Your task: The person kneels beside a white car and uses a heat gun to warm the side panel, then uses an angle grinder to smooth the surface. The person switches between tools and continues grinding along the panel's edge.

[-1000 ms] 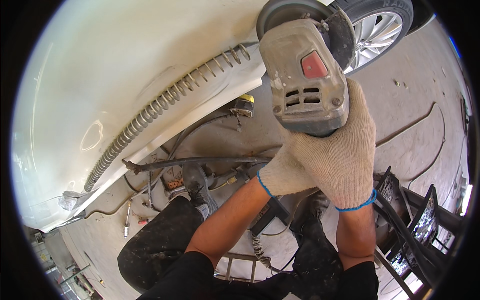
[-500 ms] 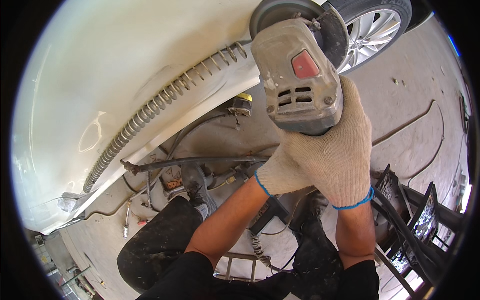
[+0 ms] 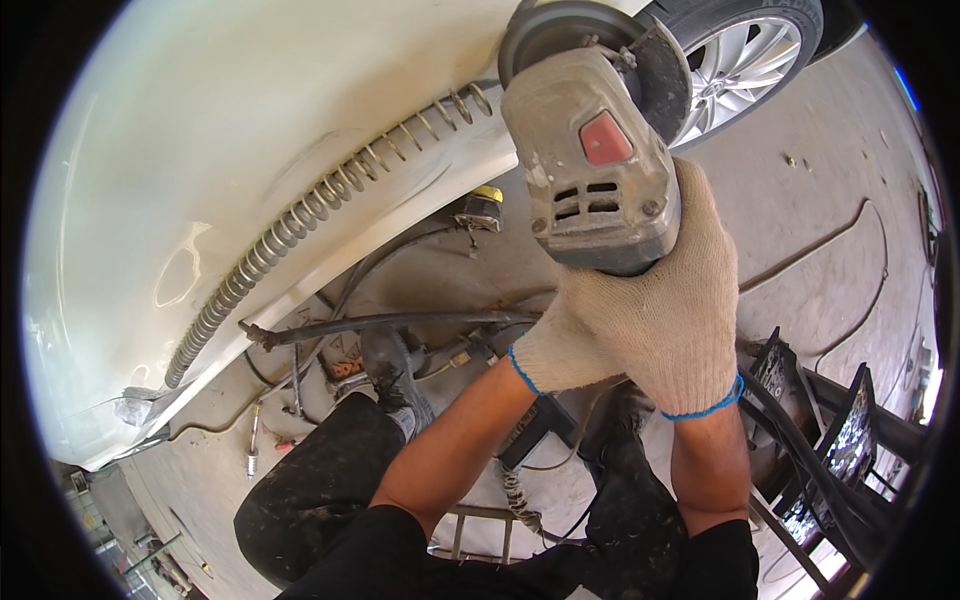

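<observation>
An angle grinder (image 3: pixel 590 140) with a worn grey head and a red button is held out against the white car panel (image 3: pixel 300 100). Its round disc (image 3: pixel 545 45), under a dark guard (image 3: pixel 662 85), is at the panel's far end by the wheel. My right hand (image 3: pixel 690 290), in a knitted cream glove, wraps the grinder's body from the right. My left hand (image 3: pixel 575 325), gloved alike, closes on the tool from below left; its fingers are hidden behind the grinder. A row of wire-like coils (image 3: pixel 270 245) runs along the panel, its far end just left of the grinder.
A car wheel (image 3: pixel 730 75) stands beyond the grinder. Hoses and a cable (image 3: pixel 860 250) lie on the concrete floor. Below the panel are a yellow-and-black tool (image 3: pixel 480 210) and a slide-hammer-like rod (image 3: pixel 253 440). A black metal frame (image 3: pixel 830 440) stands at the right.
The grinder and my gloved hands have shifted very slightly to the left. The coils and the panel stay as they were.
</observation>
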{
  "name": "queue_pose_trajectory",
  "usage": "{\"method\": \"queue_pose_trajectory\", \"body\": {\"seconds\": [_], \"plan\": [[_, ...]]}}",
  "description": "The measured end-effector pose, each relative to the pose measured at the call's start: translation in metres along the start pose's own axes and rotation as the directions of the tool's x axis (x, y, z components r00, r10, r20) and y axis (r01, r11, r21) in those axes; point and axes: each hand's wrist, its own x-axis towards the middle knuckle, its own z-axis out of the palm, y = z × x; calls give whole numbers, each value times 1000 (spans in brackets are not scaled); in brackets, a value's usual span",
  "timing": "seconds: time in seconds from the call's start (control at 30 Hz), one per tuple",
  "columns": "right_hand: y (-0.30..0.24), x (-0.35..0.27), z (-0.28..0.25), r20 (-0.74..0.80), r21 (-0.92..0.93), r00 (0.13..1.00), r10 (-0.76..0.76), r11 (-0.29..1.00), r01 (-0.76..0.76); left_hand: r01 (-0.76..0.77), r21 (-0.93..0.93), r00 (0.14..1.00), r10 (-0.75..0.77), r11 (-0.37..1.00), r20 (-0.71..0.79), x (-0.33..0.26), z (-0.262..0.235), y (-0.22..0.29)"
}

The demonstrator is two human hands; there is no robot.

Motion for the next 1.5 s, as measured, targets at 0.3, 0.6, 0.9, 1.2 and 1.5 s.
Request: {"method": "queue_pose_trajectory", "body": {"seconds": [0.3, 0.6, 0.9, 1.2, 1.5], "plan": [[-2, -1, 0, 17, 15, 1000, 23, 1000, -23, 52, -70, 998, -50, 996, 26, -1, -3, 2], [-2, -2, 3, 3, 3, 1000, 2, 1000, -2, 33, -89, 999, -30, 995, 29, 0, -4, 1], [4, -3, 4, 9, -8, 1000, -7, 1000, 7, 359, -327, 928, -296, 874, 228, 9, -8, 10], [3, -4, 7, 2, -7, 1000, -6, 1000, 6, 207, -243, 974, -177, 948, 140, 0, 3, -4], [1, -3, -3, -18, -68, 1000, -17, 998, 16, 109, -223, 991, -88, 969, 103, 1, 14, -5]]}}
